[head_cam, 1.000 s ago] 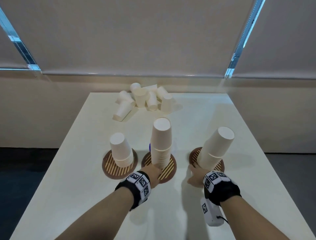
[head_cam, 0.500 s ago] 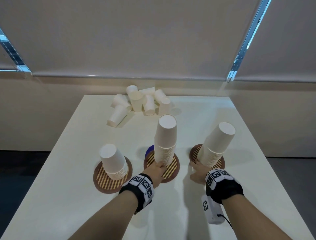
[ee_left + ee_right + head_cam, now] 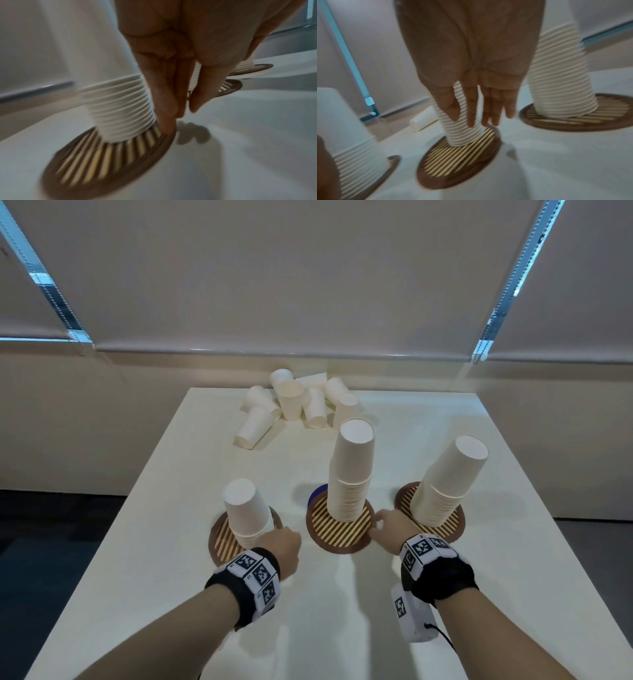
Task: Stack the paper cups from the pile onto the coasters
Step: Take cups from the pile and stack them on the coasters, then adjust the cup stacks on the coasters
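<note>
Three striped brown coasters each carry a stack of upturned white paper cups. The short left stack (image 3: pixel 246 511) stands on the left coaster (image 3: pixel 219 542). My left hand (image 3: pixel 284 546) is at that coaster's right edge. Its straight fingers (image 3: pixel 167 127) touch the left coaster (image 3: pixel 106 155) beside the short stack's base (image 3: pixel 118 111). The tall middle stack (image 3: pixel 352 470) stands on the middle coaster (image 3: pixel 339 529). My right hand (image 3: pixel 387 525) is at the middle coaster's right rim, and its straight fingers (image 3: pixel 471 120) reach the tall stack's base (image 3: pixel 464 134). The right stack (image 3: pixel 448 481) leans on the right coaster (image 3: pixel 452 529), untouched.
The loose pile of paper cups (image 3: pixel 298 405) lies at the far end of the white table (image 3: pixel 513 577), some upright and some on their sides. A blue disc (image 3: pixel 317 494) pokes out behind the middle coaster. Beyond the table are a wall and drawn blinds.
My left hand left the middle stack and went to the left coaster. My right hand let go of the right stack and moved to the middle coaster.
</note>
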